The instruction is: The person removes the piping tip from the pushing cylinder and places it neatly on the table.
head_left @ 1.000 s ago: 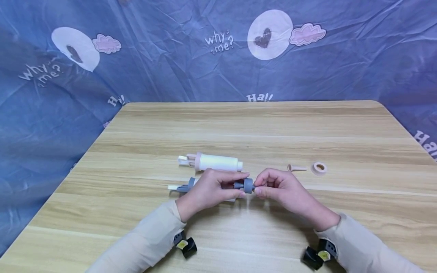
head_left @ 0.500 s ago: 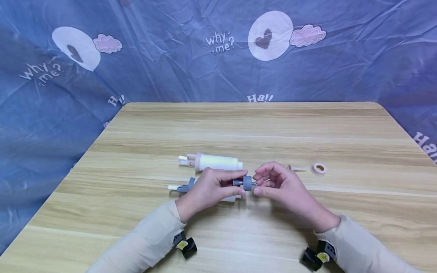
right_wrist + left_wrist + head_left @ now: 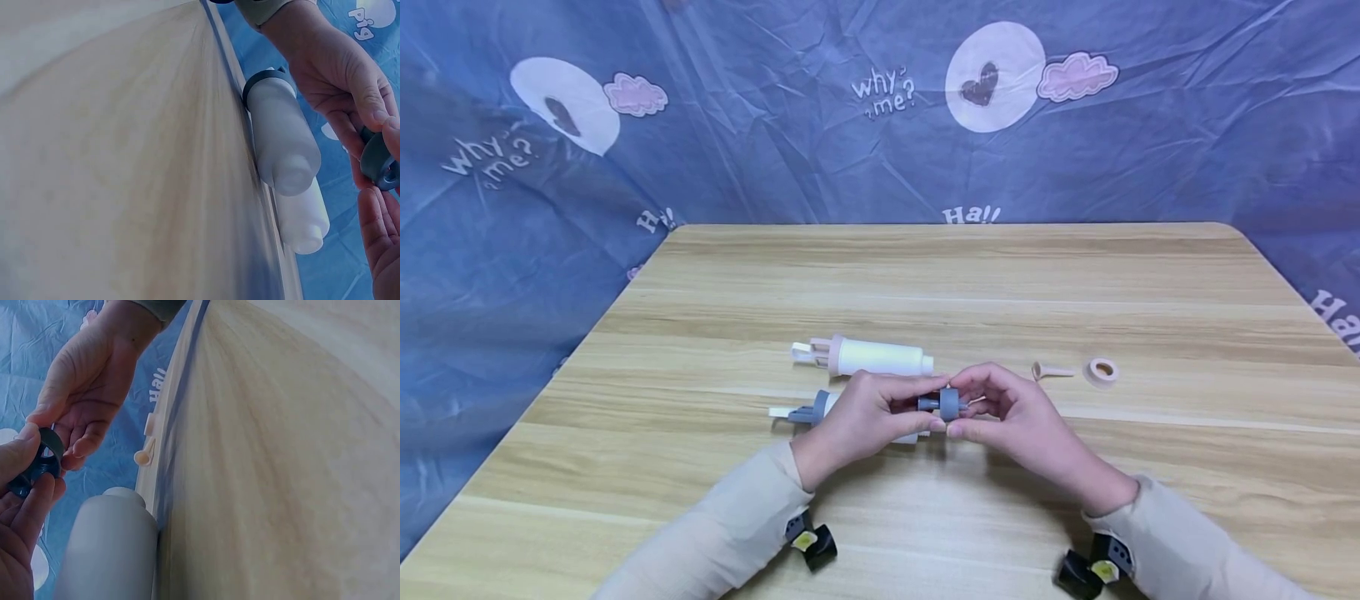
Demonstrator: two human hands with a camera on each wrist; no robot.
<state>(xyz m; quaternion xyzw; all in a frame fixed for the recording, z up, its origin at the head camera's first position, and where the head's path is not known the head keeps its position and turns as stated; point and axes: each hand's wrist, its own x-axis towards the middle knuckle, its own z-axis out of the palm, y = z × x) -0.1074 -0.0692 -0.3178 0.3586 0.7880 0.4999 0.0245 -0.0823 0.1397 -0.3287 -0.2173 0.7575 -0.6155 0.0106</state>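
Observation:
In the head view, a grey ring [image 3: 950, 405] sits around a small grey stemmed piece [image 3: 928, 403] between my hands. My left hand [image 3: 872, 408] pinches the stemmed piece from the left with thumb and fingers. From the right, my right hand [image 3: 1022, 423] holds the ring, thumb in front and fingers behind. Both wrist views show fingertips of both hands at the dark ring [image 3: 53, 444]. Behind and below my left hand lies a white cylinder with a grey collar [image 3: 822, 404], partly hidden by that hand.
Farther back lies a white cylinder with a pink collar [image 3: 880, 357] and a pronged end. To the right on the wooden table [image 3: 925, 275] are a small pink funnel-shaped piece [image 3: 1051, 370] and a pink ring [image 3: 1102, 372]. A blue printed sheet [image 3: 775, 125] hangs behind.
My right hand lets go of the thin stem end, its fingers spread apart, and then they close around the ring, nearer my left hand. My left hand stays nearly in place.

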